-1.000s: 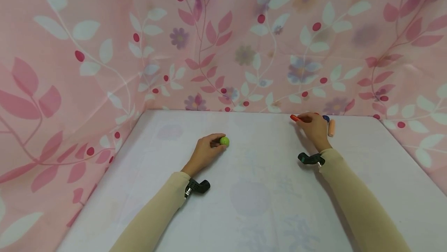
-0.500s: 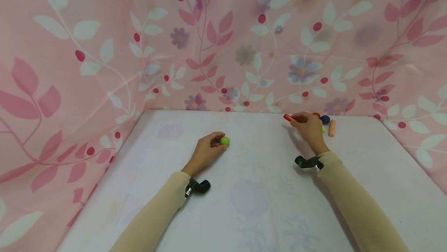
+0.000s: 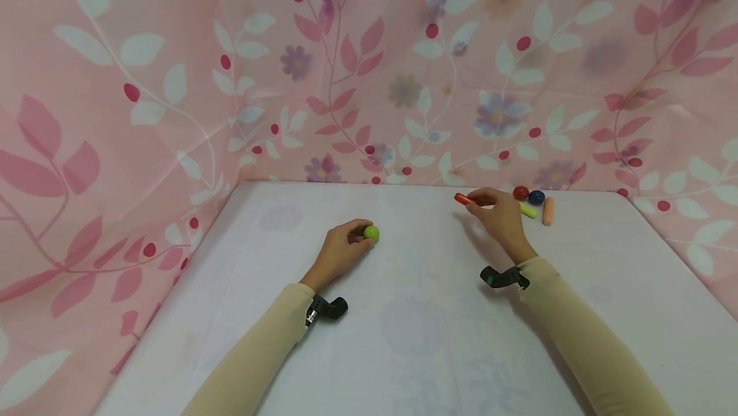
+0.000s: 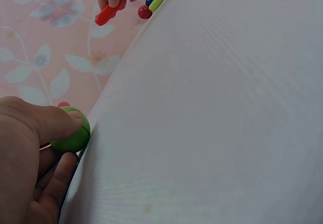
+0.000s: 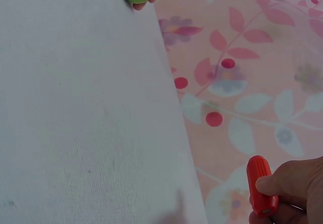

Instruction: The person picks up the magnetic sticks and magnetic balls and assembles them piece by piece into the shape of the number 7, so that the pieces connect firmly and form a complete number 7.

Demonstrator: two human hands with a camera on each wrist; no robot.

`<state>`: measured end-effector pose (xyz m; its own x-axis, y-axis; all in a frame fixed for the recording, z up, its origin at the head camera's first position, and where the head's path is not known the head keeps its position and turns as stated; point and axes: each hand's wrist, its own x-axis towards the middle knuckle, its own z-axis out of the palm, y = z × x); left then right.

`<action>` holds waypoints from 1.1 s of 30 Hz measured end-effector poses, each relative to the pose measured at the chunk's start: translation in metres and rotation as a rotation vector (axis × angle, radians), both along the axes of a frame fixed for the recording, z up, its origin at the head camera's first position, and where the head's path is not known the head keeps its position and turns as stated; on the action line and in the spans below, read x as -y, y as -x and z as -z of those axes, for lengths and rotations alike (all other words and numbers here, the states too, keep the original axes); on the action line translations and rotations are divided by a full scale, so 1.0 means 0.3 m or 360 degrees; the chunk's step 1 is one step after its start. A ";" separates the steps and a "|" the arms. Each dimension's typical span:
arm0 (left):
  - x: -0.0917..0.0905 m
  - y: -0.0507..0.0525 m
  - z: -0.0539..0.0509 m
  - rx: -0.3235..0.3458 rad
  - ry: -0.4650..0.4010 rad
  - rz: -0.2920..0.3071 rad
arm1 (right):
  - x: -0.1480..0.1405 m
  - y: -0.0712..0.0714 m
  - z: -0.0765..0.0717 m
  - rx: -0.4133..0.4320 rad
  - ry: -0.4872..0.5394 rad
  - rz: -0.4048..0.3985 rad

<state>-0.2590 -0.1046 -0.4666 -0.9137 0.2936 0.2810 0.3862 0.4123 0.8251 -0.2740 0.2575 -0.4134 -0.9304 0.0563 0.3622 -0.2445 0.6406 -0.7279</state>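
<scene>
In the head view my left hand (image 3: 340,249) grips a small green ball (image 3: 371,233) at the table's middle. The left wrist view shows my thumb lying on this ball (image 4: 70,129), which has a dark seam line. Farther right, my right hand (image 3: 498,217) pinches a short red stick (image 3: 464,199) between thumb and fingers, its free end pointing left. Up close in the right wrist view, the red stick (image 5: 260,186) has grooves at one end and looks raised off the table.
Behind my right hand, near the table's far edge, lie a dark red ball (image 3: 521,193), a blue ball (image 3: 537,197), a yellow-green stick (image 3: 528,210) and an orange stick (image 3: 548,211). A pink floral cloth (image 3: 403,83) hangs behind the white table (image 3: 403,365).
My right hand has moved left with the red stick, away from the other sticks and balls, uncovering the red ball and the yellow-green stick. The left hand stays put on the green ball.
</scene>
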 end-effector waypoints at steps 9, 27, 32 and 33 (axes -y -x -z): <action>0.001 0.003 0.002 -0.0008 -0.0012 -0.0011 | 0.063 -0.019 -0.012 0.0005 -0.0003 -0.0076; -0.004 -0.003 -0.007 0.0008 0.0005 -0.0010 | 0.178 -0.047 -0.002 0.0043 0.0002 -0.0254; -0.005 -0.005 -0.004 -0.0002 0.0007 -0.0008 | 0.199 -0.050 0.007 0.0024 0.0026 -0.0301; -0.005 -0.006 -0.004 -0.0004 0.0006 -0.0007 | 0.202 -0.051 0.008 0.0022 0.0030 -0.0311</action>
